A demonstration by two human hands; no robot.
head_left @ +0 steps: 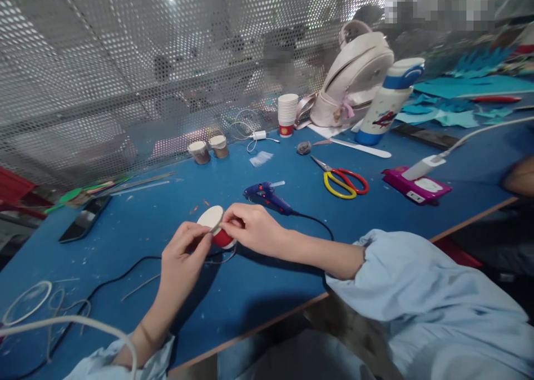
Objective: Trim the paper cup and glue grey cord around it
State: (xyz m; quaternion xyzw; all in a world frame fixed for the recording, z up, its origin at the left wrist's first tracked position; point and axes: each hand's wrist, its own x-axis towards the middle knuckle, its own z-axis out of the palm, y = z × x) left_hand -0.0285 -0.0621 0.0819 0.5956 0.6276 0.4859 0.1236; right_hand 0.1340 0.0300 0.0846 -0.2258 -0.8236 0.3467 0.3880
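A small red-and-white paper cup [224, 238] stands upside down, slightly tilted, its pale round base facing up. Along the rim of that base runs a thin grey cord [142, 287], whose loose tail trails on the table at left. My left hand [183, 257] pinches the cord against the cup's near left side. From the right, my right hand [261, 230] pinches at the same rim, thumb and forefinger closed; the fingers partly hide the cord there. Just beyond my right hand lies a blue glue gun [267, 196] with a clear stick in its back.
Scissors [340, 181], a purple power strip [417, 188] and a bottle [387, 104] are at right. Stacked cups [287, 116], a backpack [354, 77] and two wrapped cups [219, 146] line the mesh partition [125, 79]. A phone [85, 220] lies left; black cable [125, 277] crosses the table.
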